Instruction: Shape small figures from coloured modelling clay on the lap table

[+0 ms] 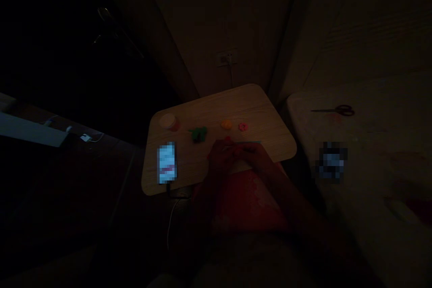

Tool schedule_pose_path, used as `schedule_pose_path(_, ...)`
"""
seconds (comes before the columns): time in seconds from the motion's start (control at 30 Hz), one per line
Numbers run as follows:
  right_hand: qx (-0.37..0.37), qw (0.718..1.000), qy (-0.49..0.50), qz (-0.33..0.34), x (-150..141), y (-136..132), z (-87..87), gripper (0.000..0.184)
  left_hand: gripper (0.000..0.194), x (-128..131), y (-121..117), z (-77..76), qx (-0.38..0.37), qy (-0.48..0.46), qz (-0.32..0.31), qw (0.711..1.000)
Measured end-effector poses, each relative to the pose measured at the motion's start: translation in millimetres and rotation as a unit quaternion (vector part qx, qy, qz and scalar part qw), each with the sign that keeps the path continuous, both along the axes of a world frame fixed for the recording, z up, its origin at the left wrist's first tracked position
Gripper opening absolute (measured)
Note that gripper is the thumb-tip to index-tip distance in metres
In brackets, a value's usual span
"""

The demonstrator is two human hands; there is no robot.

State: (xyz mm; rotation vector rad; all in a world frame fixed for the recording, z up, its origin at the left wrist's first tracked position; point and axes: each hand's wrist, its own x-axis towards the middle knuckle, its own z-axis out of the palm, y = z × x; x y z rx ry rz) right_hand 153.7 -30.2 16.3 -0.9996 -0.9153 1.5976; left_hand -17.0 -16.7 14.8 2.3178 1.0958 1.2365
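Observation:
The room is very dark. My left hand (221, 155) and my right hand (251, 152) meet over the near edge of a small wooden table (236, 103), fingers curled together around a thin pale-green strip (249, 142) and a small red piece (227, 138). Which hand holds which piece is lost in the dark. Beyond the hands lie a green lump (198, 133), an orange lump (226, 123) and a pink lump (243, 126). A small round tub (168, 122) stands at the table's far left.
A lit phone (166, 162) lies on the table's left, with a white cable (170, 220) hanging below. Scissors (335, 110) and a blurred dark object (332, 162) lie on the pale surface to the right. A wall socket (227, 58) sits behind the table.

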Motion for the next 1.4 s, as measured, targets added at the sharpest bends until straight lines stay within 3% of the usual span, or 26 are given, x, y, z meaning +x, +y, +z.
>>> schedule_pose_path(0.37, -0.019, 1.000, 0.011, -0.017, -2.0, 1.4, 0.1, 0.028, 0.026, 0.5, -1.0, 6.7, -0.024, -0.032, -0.010, 0.999)
schedule_pose_path(0.6, -0.010, 1.000, 0.014, 0.021, -0.7, 2.2, 3.2, 0.030, 0.024, -0.5, -0.9, 5.2, -0.043, -0.067, 0.003, 0.997)
schedule_pose_path(1.0, -0.011, 0.999, 0.029, -0.024, -0.4, 2.9, -0.6, 0.031, 0.025, 4.4, -1.6, 6.4, -0.033, -0.115, 0.009, 0.993)
schedule_pose_path(1.4, 0.005, 1.000, 0.004, -0.019, -1.9, 1.3, -1.0, 0.027, 0.028, -0.9, 0.3, 0.4, -0.029, -0.021, -0.005, 0.999)
